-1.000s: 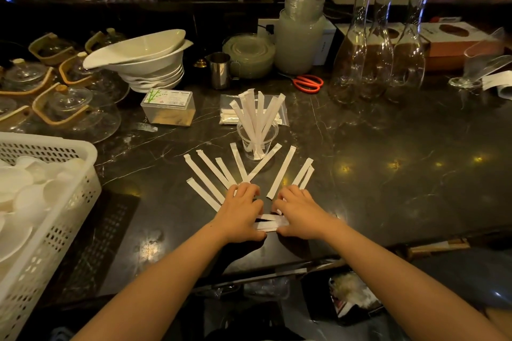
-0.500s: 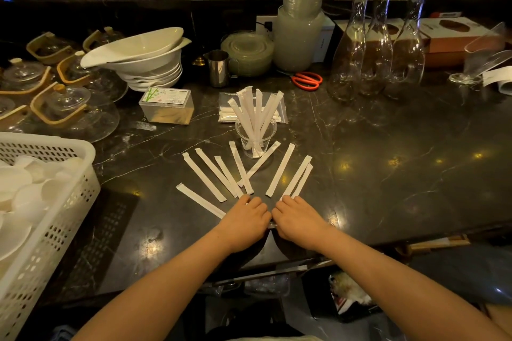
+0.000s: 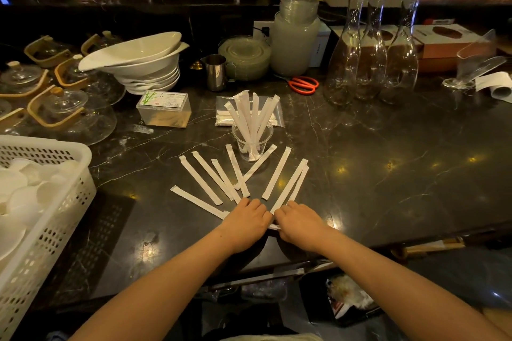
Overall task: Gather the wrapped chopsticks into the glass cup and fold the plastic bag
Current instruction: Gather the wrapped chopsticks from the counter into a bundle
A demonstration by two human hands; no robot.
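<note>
A clear glass cup (image 3: 238, 138) stands mid-counter with several paper-wrapped chopsticks (image 3: 254, 112) upright in it. More wrapped chopsticks (image 3: 199, 180) lie fanned on the dark counter in front of the cup, their near ends pointing at my hands. My left hand (image 3: 245, 223) and my right hand (image 3: 300, 223) rest side by side, knuckles up, fingers curled down. A sliver of white wrapper (image 3: 274, 227) shows between them; what lies under the palms is hidden. A flat plastic bag (image 3: 223, 116) with white contents lies behind the cup.
A white perforated basket (image 3: 63, 202) of dishes sits at the left. Stacked white bowls (image 3: 144, 63), glass teapots (image 3: 69, 111), a toothpick box (image 3: 163, 109), a steel jug (image 3: 216, 72), orange scissors (image 3: 303, 84) and three glass carafes (image 3: 371, 55) line the back. The counter edge runs just below my hands.
My hands have closed together over the white bundle, which was plainly visible between them a second ago. The leftmost chopstick has swung flatter.
</note>
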